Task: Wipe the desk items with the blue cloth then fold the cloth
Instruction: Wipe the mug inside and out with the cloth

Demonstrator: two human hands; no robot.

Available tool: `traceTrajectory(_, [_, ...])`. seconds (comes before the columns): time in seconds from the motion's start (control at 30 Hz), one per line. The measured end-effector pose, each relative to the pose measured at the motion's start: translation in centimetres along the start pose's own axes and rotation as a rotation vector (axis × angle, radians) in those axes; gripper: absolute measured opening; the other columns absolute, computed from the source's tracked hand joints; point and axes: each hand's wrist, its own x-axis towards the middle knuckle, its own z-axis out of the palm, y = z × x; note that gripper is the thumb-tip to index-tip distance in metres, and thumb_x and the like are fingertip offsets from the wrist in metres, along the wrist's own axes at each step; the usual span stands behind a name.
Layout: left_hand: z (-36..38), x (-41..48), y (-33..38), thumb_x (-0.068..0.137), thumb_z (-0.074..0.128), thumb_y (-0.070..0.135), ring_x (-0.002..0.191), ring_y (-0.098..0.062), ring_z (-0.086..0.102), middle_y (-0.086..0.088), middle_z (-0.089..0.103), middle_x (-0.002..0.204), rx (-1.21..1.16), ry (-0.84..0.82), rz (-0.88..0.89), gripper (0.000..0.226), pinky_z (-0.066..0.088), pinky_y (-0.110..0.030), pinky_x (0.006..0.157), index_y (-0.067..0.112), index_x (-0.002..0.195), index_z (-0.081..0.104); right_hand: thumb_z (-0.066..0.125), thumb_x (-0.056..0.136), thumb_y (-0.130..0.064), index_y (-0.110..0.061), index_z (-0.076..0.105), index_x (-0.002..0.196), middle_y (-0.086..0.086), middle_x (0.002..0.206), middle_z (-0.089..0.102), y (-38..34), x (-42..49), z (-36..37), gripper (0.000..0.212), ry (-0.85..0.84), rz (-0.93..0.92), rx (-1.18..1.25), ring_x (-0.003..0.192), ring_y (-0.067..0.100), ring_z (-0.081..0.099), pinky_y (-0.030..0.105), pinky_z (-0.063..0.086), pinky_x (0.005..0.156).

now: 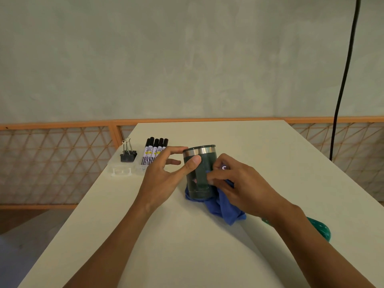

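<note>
A dark green tumbler [200,163] with a steel band near its rim stands upright at the middle of the white desk [187,246]. My left hand [166,175] holds it near the top, thumb on the front and index finger along the rim. My right hand [234,183] presses the blue cloth [220,206] against the tumbler's right side, fingers curled round the fabric. The cloth bunches under the tumbler's base and trails toward me on the right.
Several black-capped markers [154,150] and black binder clips [127,155] stand in a clear plastic organizer [124,170] at the desk's left edge. A green object [320,227] lies behind my right forearm. A black cable [342,80] hangs at the right.
</note>
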Motion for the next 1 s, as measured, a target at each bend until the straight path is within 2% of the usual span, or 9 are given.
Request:
traceTrajectory(0.07, [0.0, 0.0, -0.2, 0.082, 0.077, 0.071, 0.116, 0.002, 0.065, 0.031, 0.063, 0.133, -0.003, 0.011, 0.003, 0.052, 0.049, -0.023, 0.088, 0.046, 0.126, 0.067, 0.065, 0.105, -0.021, -0.036, 0.076, 0.106, -0.016, 0.111, 0.054, 0.0, 0.0, -0.2, 0.019, -0.034, 0.039, 0.072, 0.092, 0.011, 0.057, 0.03, 0.051, 0.078])
traceTrajectory(0.17, [0.2, -0.1, -0.2, 0.078, 0.081, 0.07, 0.115, 0.0, 0.066, 0.027, 0.064, 0.133, -0.013, 0.036, 0.009, 0.055, 0.053, -0.026, 0.086, 0.042, 0.123, 0.067, 0.068, 0.103, -0.017, -0.033, 0.079, 0.105, -0.016, 0.109, 0.062, -0.1, 0.0, -0.7, 0.019, -0.072, 0.131, 0.214, 0.101, 0.011, 0.061, 0.022, 0.049, 0.085])
traceTrajectory(0.27, [0.5, -0.1, -0.4, 0.077, 0.082, 0.07, 0.113, -0.002, 0.068, 0.024, 0.063, 0.135, -0.015, 0.055, 0.028, 0.055, 0.055, -0.028, 0.084, 0.041, 0.121, 0.065, 0.068, 0.104, -0.016, -0.031, 0.08, 0.104, -0.013, 0.107, 0.073, -0.3, -0.2, -1.2, 0.019, -0.095, 0.243, 0.381, 0.101, 0.011, 0.067, 0.019, 0.049, 0.088])
traceTrajectory(0.47, [0.7, -0.1, -0.4, 0.073, 0.082, 0.074, 0.111, -0.001, 0.069, 0.023, 0.062, 0.135, -0.026, 0.052, 0.046, 0.057, 0.052, -0.017, 0.077, 0.042, 0.117, 0.064, 0.063, 0.107, -0.021, -0.025, 0.081, 0.108, -0.006, 0.107, 0.081, -0.8, -0.1, -1.6, 0.018, -0.072, 0.431, 0.706, 0.105, 0.014, 0.075, 0.041, 0.056, 0.106])
traceTrajectory(0.57, [0.6, -0.1, -0.6, 0.072, 0.082, 0.078, 0.109, 0.0, 0.07, 0.023, 0.061, 0.135, -0.024, 0.044, 0.069, 0.06, 0.054, -0.015, 0.073, 0.042, 0.117, 0.064, 0.062, 0.108, -0.02, -0.023, 0.08, 0.11, -0.002, 0.11, 0.08, -1.0, 0.0, -2.3, 0.019, 0.061, 0.438, 0.827, 0.107, 0.018, 0.075, 0.043, 0.057, 0.103])
traceTrajectory(0.73, [0.8, 0.0, -0.6, 0.085, 0.078, 0.062, 0.105, 0.003, 0.07, 0.023, 0.064, 0.133, -0.008, 0.073, 0.072, 0.04, 0.053, -0.01, 0.073, 0.038, 0.116, 0.067, 0.066, 0.105, -0.027, -0.027, 0.075, 0.121, 0.002, 0.116, 0.076, -1.4, 0.0, -2.2, 0.018, 0.154, 0.332, 0.862, 0.11, 0.031, 0.073, 0.054, 0.058, 0.102])
traceTrajectory(0.8, [0.8, 0.0, -0.7, 0.093, 0.074, 0.057, 0.103, 0.006, 0.069, 0.021, 0.067, 0.129, 0.015, 0.099, 0.089, 0.027, 0.051, -0.007, 0.072, 0.038, 0.112, 0.069, 0.07, 0.103, -0.028, -0.032, 0.076, 0.121, -0.007, 0.117, 0.075, -1.6, 0.0, -1.9, 0.019, 0.137, 0.305, 0.785, 0.105, 0.025, 0.073, 0.045, 0.059, 0.097])
traceTrajectory(0.9, [0.6, 0.0, -0.8, 0.095, 0.073, 0.054, 0.103, 0.006, 0.068, 0.021, 0.069, 0.126, 0.036, 0.114, 0.102, 0.02, 0.05, -0.006, 0.074, 0.038, 0.108, 0.071, 0.074, 0.099, -0.031, -0.039, 0.077, 0.115, -0.016, 0.119, 0.074, -1.7, -0.1, -2.0, 0.018, 0.106, 0.269, 0.639, 0.093, 0.014, 0.07, 0.023, 0.053, 0.084])
traceTrajectory(1.0, [0.3, 0.3, -1.2, 0.094, 0.073, 0.056, 0.103, 0.006, 0.069, 0.023, 0.07, 0.124, 0.039, 0.125, 0.098, 0.021, 0.058, -0.017, 0.079, 0.039, 0.107, 0.071, 0.081, 0.093, -0.028, -0.038, 0.081, 0.11, -0.014, 0.11, 0.075, -1.3, -0.4, -2.2, 0.019, 0.118, 0.213, 0.556, 0.088, 0.015, 0.066, 0.021, 0.052, 0.075])
